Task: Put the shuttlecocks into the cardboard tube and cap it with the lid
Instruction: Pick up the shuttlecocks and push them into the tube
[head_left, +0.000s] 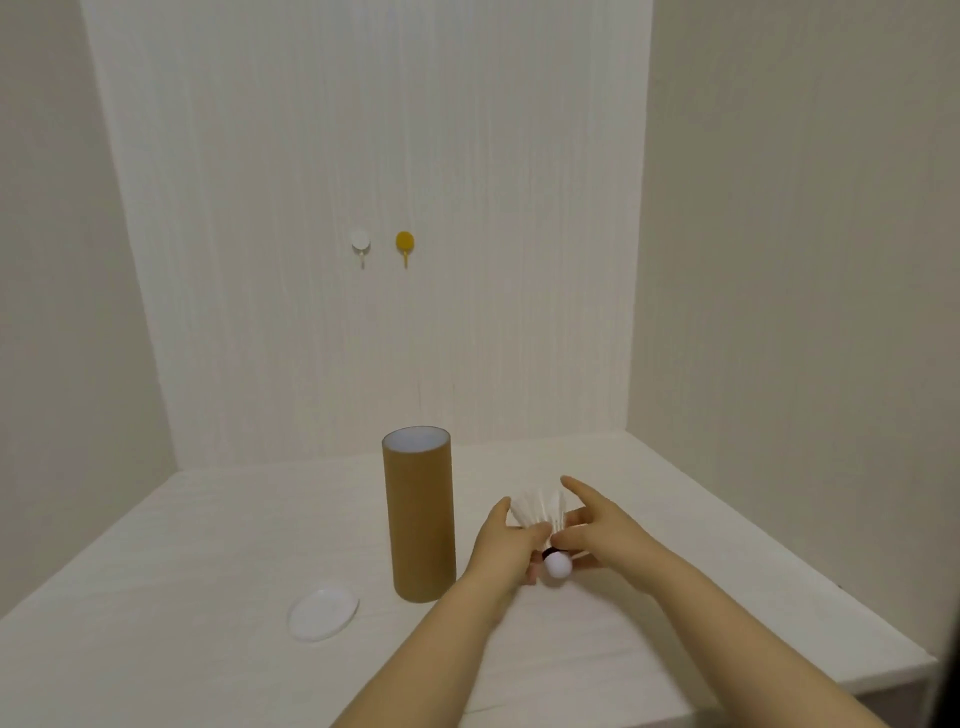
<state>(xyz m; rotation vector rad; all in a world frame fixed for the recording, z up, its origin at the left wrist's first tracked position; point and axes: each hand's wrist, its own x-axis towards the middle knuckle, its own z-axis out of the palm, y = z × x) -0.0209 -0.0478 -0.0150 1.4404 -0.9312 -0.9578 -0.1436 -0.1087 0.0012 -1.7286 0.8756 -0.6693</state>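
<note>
The left hand and right hand pinch the shuttlecock together — just right of the open cardboard tube, mid table. It looks light, its feathers easy to bend — best held by the round cork. The lid lies near the front-left edge, with room all around

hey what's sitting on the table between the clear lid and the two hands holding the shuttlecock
The upright cardboard tube, open at the top, stands between the lid and the hands in the head view.
</note>
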